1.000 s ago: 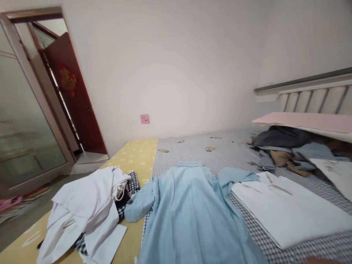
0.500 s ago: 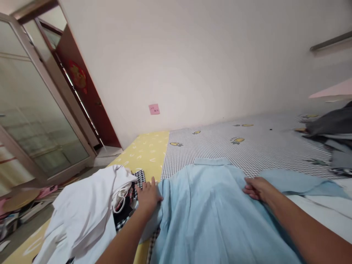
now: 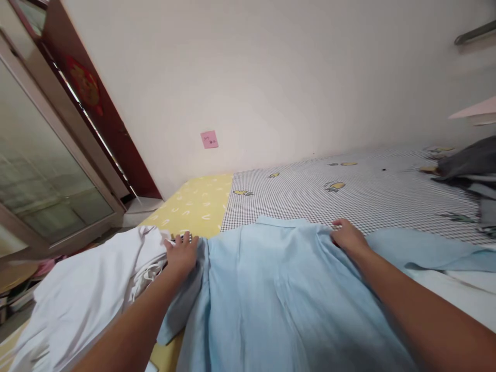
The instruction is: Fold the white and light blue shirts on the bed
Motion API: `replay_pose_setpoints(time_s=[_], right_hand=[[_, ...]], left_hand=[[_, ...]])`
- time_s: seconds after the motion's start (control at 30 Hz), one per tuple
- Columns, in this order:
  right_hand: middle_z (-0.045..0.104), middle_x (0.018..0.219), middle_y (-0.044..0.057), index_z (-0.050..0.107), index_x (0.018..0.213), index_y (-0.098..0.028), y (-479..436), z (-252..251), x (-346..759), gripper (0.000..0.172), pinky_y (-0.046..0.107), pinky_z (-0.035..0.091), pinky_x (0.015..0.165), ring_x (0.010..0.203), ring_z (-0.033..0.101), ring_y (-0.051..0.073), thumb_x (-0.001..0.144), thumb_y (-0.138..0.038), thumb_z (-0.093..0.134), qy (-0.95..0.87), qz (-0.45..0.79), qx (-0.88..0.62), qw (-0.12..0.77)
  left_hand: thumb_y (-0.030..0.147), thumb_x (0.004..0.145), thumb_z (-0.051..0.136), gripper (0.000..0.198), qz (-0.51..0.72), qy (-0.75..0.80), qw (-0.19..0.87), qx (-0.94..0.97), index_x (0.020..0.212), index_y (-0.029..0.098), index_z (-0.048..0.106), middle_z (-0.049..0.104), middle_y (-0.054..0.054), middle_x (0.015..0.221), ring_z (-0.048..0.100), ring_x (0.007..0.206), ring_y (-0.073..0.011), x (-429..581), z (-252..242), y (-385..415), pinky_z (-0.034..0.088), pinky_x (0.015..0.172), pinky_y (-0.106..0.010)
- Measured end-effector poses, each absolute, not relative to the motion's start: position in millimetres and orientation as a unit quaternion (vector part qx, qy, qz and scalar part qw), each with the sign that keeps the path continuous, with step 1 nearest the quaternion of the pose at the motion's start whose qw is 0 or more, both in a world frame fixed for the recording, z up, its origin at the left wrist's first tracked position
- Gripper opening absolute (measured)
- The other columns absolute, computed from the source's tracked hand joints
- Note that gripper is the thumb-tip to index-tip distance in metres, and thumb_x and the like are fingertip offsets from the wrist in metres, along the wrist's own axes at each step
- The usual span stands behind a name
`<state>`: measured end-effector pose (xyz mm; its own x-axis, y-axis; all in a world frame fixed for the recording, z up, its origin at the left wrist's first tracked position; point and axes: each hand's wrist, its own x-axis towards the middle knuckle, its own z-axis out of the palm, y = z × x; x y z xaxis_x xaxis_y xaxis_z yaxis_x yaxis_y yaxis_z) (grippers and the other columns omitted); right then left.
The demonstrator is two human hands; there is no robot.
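Observation:
A light blue collared shirt [image 3: 259,289] is spread back side up on the bed, its collar toward the wall. At its left shoulder lies my left hand [image 3: 183,254], fingers spread and the thumb side against the cloth by the sleeve. My right hand [image 3: 349,237] pinches the fabric at the right shoulder seam between closed fingers. The left sleeve hangs down beneath my left forearm, while the right sleeve [image 3: 430,250] stretches out to the right. A white garment [image 3: 89,284] with cords is heaped just left of my left hand.
Checked bedding [image 3: 294,191] with pineapple prints meets a yellow patterned strip [image 3: 201,201] on the left. Dark folded clothes [image 3: 468,157] are piled at the far right, and white cloth [image 3: 457,299] lies under the right sleeve. Behind stands a wall with a pink note [image 3: 210,139].
My left hand has moved left, drawing the shirt's left shoulder outward, and the shirt looks flatter and wider. The right hand keeps its grip, slightly higher. The view has shifted.

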<state>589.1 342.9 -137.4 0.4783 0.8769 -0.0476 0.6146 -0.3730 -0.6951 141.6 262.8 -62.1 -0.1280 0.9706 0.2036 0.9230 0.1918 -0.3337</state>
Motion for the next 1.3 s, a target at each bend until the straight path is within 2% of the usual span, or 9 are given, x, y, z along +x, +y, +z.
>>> replay_pose_setpoints(time_s=[0.1, 0.2, 0.37, 0.57, 0.73, 0.83, 0.9, 1.07, 1.3], right_hand=[[0.07, 0.107, 0.016, 0.056, 0.131, -0.018, 337, -122, 588, 0.045, 0.035, 0.045, 0.075, 0.099, 0.066, 0.029, 0.086, -0.021, 0.049, -0.441, 0.155, -0.823, 0.322], [0.065, 0.121, 0.019, 0.053, 0.135, -0.02, 342, -96, 576, 0.045, 0.04, 0.046, 0.081, 0.108, 0.063, 0.032, 0.096, -0.032, 0.035, -0.44, 0.113, -0.825, 0.336], [0.071, 0.085, 0.007, 0.057, 0.13, -0.024, 366, -91, 527, 0.041, 0.029, 0.048, 0.069, 0.075, 0.068, 0.019, 0.098, -0.042, 0.038, -0.525, 0.157, -0.774, 0.316], [0.065, 0.06, 0.002, 0.062, 0.115, -0.015, 390, -121, 491, 0.038, 0.032, 0.048, 0.064, 0.058, 0.064, 0.021, 0.079, -0.027, 0.069, -0.589, 0.23, -0.749, 0.195], [0.07, 0.113, 0.014, 0.037, 0.145, -0.022, 397, -105, 489, 0.061, 0.041, 0.048, 0.091, 0.105, 0.066, 0.026, 0.088, -0.031, 0.056, -0.614, 0.16, -0.743, 0.213], [0.035, 0.158, 0.02, 0.023, 0.155, -0.027, 361, -108, 486, 0.078, 0.06, 0.03, 0.11, 0.14, 0.041, 0.037, 0.086, -0.028, 0.059, -0.626, 0.062, -0.748, 0.21], [0.018, 0.167, 0.011, 0.029, 0.154, -0.034, 319, -121, 488, 0.069, 0.067, 0.014, 0.115, 0.151, 0.02, 0.037, 0.09, -0.027, 0.053, -0.695, -0.017, -0.695, 0.187], [0.037, 0.161, -0.002, 0.048, 0.145, -0.042, 200, -158, 533, 0.049, 0.066, 0.011, 0.118, 0.151, 0.023, 0.034, 0.097, -0.048, 0.037, -0.8, 0.078, -0.591, 0.065], [0.061, 0.141, 0.003, 0.071, 0.114, -0.038, 40, -183, 635, 0.051, 0.053, 0.026, 0.122, 0.138, 0.047, 0.033, 0.069, -0.061, 0.061, -0.63, 0.253, -0.65, 0.341]], left_hand=[[0.006, 0.092, 0.031, 0.055, -0.031, -0.69, 0.262, -0.674, 0.141, 0.018, 0.052, 0.034, -0.018, 0.161, 0.025, 0.15, -0.0384, 163, -69, 263, 0.012, 0.117, -0.071], [0.008, 0.095, 0.029, 0.055, -0.102, -0.557, 0.227, -0.792, 0.141, 0.024, 0.053, 0.041, -0.012, 0.159, 0.032, 0.149, -0.0252, 189, -74, 264, 0.014, 0.124, -0.055], [0.035, 0.102, 0.035, 0.05, -0.028, -0.564, -0.001, -0.825, 0.151, 0.027, 0.039, 0.045, -0.008, 0.156, 0.042, 0.144, -0.0224, 224, -126, 258, 0.036, 0.116, -0.049], [0.031, 0.102, 0.034, 0.045, -0.172, -0.64, 0.105, -0.741, 0.145, 0.028, 0.049, 0.046, -0.009, 0.156, 0.036, 0.147, -0.0233, 231, -180, 243, 0.026, 0.119, -0.056], [0.032, 0.101, 0.036, 0.046, -0.208, -0.65, 0.108, -0.723, 0.145, 0.028, 0.048, 0.041, -0.012, 0.159, 0.033, 0.149, -0.0266, 230, -179, 243, 0.018, 0.119, -0.061], [0.031, 0.1, 0.036, 0.046, -0.183, -0.658, 0.075, -0.726, 0.143, 0.026, 0.051, 0.044, -0.013, 0.157, 0.035, 0.148, -0.0285, 230, -178, 248, 0.018, 0.119, -0.061], [0.031, 0.1, 0.034, 0.048, -0.159, -0.662, 0.047, -0.731, 0.145, 0.024, 0.049, 0.042, -0.014, 0.158, 0.033, 0.149, -0.0292, 229, -172, 252, 0.016, 0.12, -0.062], [0.023, 0.097, 0.037, 0.047, -0.099, -0.621, -0.023, -0.777, 0.143, 0.022, 0.05, 0.031, -0.016, 0.163, 0.025, 0.152, -0.0313, 234, -140, 228, 0.014, 0.118, -0.068], [0.021, 0.093, 0.048, 0.043, -0.1, -0.514, -0.136, -0.841, 0.134, 0.034, 0.058, 0.054, -0.007, 0.15, 0.044, 0.142, -0.0247, 220, -143, 48, 0.018, 0.121, -0.062]])
